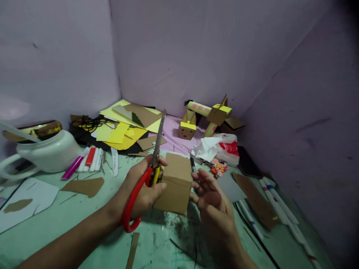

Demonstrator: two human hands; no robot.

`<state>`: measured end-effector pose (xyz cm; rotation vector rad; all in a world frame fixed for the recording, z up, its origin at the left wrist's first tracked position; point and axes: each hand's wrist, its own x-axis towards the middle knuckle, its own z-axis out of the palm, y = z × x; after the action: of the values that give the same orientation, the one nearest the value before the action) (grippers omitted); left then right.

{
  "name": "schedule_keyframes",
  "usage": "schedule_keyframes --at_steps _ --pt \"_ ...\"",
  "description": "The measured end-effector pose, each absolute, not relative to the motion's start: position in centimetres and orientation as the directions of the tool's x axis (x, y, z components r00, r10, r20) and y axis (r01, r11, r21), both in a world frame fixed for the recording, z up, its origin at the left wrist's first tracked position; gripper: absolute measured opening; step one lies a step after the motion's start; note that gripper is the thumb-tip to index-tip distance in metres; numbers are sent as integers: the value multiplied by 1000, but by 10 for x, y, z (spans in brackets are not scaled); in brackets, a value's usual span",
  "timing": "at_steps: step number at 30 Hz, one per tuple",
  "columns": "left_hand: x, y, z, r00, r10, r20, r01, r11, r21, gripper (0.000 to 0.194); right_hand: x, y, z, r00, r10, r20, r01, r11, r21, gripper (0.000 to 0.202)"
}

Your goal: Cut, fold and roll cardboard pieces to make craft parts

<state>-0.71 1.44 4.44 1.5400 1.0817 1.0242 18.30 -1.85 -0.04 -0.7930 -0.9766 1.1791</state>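
Observation:
In the middle of the head view, a small folded cardboard box (176,172) is held above the table, with a crease across its front. My left hand (144,192) grips its left side with thumb and fingers. In the same hand are scissors (130,207) with red handles, their blades pointing up and away. My right hand (214,203) is at the box's right side, palm turned toward it, fingers apart and slightly bent. Its fingertips are at the box's edge; whether they touch it I cannot tell.
Behind are yellow paper sheets (120,132), a cardboard animal head (187,129) and a yellow giraffe-like model (215,114). A white mug (50,151) and markers (91,158) stand left. A cardboard strip (256,201) and white pens (280,201) lie right, near the wall.

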Motion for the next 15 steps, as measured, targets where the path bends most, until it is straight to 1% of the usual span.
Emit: schedule_keyframes --at_steps 1,2,3,4,5,7,9,11,13,15 --pt "-8 15 46 282 955 94 191 -152 970 32 183 -19 3 -20 998 64 -475 47 -879 48" --pt "-8 14 48 315 946 77 226 -154 962 33 183 -20 7 -127 991 -36 -518 -97 -850 44" --pt "-8 13 50 356 933 61 255 -159 954 34 180 -21 10 -209 972 -103 -530 -202 -823 42" --pt "-6 12 51 401 915 51 268 -171 948 35 177 -23 11 -262 954 -143 -532 -266 -804 42" --pt "-4 10 51 453 890 49 265 -187 946 37 173 -25 12 -286 944 -162 -532 -298 -793 42" --pt "2 8 49 529 846 59 223 -206 953 38 165 -28 9 -265 949 -173 -541 -295 -788 41" --pt "8 7 44 540 838 80 207 -225 952 34 161 -28 4 -179 966 -188 -536 -256 -804 38" --pt "11 7 39 471 871 142 272 -296 916 28 161 -25 -1 -53 980 -192 -528 -191 -827 36" --pt "10 9 37 375 896 238 381 -383 842 22 165 -21 -2 86 980 -182 -540 -107 -835 38" --pt "6 10 38 318 891 325 477 -446 757 19 170 -16 0 199 967 -158 -574 -16 -819 42"
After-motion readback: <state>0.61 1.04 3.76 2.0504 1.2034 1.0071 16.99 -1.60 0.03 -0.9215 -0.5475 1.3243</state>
